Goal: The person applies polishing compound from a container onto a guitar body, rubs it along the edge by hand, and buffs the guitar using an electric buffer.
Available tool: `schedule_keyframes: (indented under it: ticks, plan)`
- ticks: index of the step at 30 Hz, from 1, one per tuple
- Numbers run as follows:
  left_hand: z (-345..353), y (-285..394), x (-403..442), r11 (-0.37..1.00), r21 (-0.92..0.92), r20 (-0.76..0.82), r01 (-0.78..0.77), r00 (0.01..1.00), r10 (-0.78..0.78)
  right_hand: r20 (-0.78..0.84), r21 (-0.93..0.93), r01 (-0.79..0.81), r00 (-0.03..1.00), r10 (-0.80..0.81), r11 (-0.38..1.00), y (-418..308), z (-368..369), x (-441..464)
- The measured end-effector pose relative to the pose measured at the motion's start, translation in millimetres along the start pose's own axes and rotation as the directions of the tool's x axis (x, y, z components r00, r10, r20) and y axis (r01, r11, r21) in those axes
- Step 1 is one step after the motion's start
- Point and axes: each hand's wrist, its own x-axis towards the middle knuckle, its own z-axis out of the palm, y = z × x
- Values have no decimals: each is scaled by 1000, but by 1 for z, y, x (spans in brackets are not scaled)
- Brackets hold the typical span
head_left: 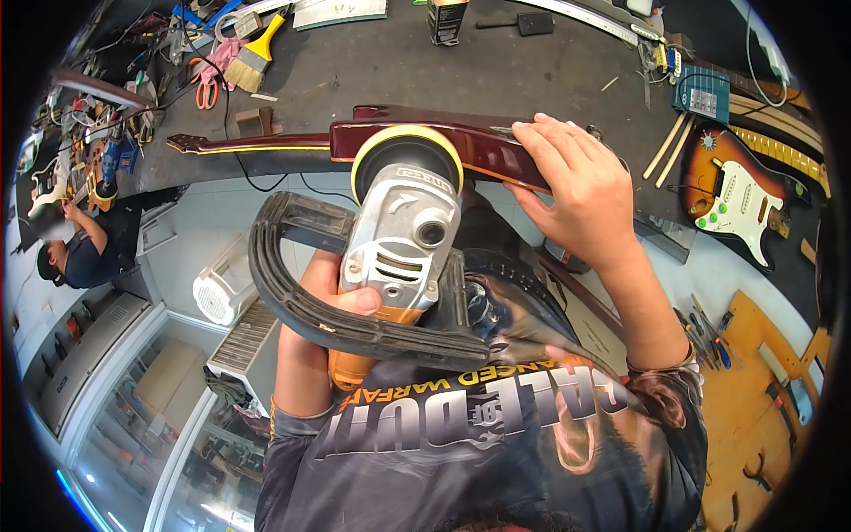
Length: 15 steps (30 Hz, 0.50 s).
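Note:
An electric polisher [403,235], with a silver head, an orange body and a black D-shaped handle, is held in my left hand [341,297]. The fingers of that hand are partly hidden behind the handle. Its round yellow-edged pad [451,152] faces the side of a glossy dark red electric guitar [496,146] and appears to touch it. My right hand [576,177] grips the guitar body's right end, fingers over the top and thumb below. The guitar lies on edge at the bench's front, its neck [257,142] pointing left.
On the dark workbench [372,71] lie a yellow-handled brush [253,62], orange-handled scissors [206,89] and a small black box [446,19]. A sunburst guitar body [731,199] rests at right, near two wooden sticks [669,146]. Another person [93,235] works at far left.

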Motion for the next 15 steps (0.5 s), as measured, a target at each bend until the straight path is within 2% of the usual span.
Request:
schedule_keyframes:
  ticks: [4, 12, 13, 15]
  plan:
    - [-1, 0, 1, 1000, 20, 17, -5, 1000, 5, 5, -7, -1, 1000, 1, 1000, -1, -1, 0]
    - [-12, -10, 0, 996, 87, 168, 18, 985, -33, 45, -45, 20, 999, -18, 999, 12, -6, 16]
    - [-17, -11, 3, 995, 84, 243, 55, 967, -74, 42, -17, 23, 999, -22, 1000, 11, -11, 21]
    - [-26, -21, 6, 996, 81, 273, 32, 961, -53, 35, 102, -4, 999, 0, 995, 14, -17, 24]
